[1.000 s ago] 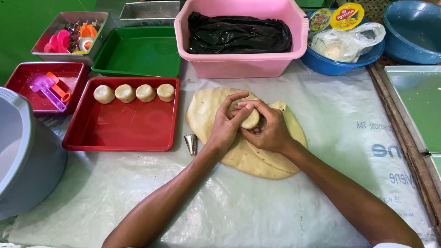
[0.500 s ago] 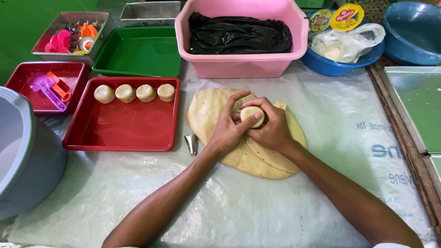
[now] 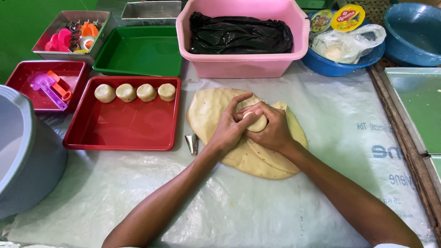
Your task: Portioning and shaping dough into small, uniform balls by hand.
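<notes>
Clear plastic sheeting [image 3: 321, 151] covered the whole desk [image 3: 415, 151], wrinkled and pale, with faint blue print showing near its right side. Along the desk's right edge ran a dark wooden strip, and past it lay a shallow green tray [image 3: 415, 105]. At the far side stood a pink tub [image 3: 243, 62] holding a black plastic bag [image 3: 241, 34], a blue bowl [image 3: 342, 66] with a clear bag inside, and a second blue bowl [image 3: 413, 32] in the corner. A green tray [image 3: 140, 50] sat left of the tub, with a metal tin of small coloured cutters [image 3: 71, 34] beside it. A small red tray [image 3: 27, 85] held a purple and an orange scoop. A grey bucket [image 3: 27, 156] filled the left edge.

Near the middle lay a flat sheet of yellow dough [image 3: 209, 112]. Over it both hands were clenched together: the left hand [image 3: 229, 128] and the right hand [image 3: 273, 131] cupped a small dough ball [image 3: 257, 123] between their fingers, just above the sheet. A small metal cone [image 3: 191, 143] stood just left of the sheet, by the left wrist. Beside that, a large red tray [image 3: 121, 128] carried four shaped dough balls [image 3: 135, 92] in a row along its far edge.
</notes>
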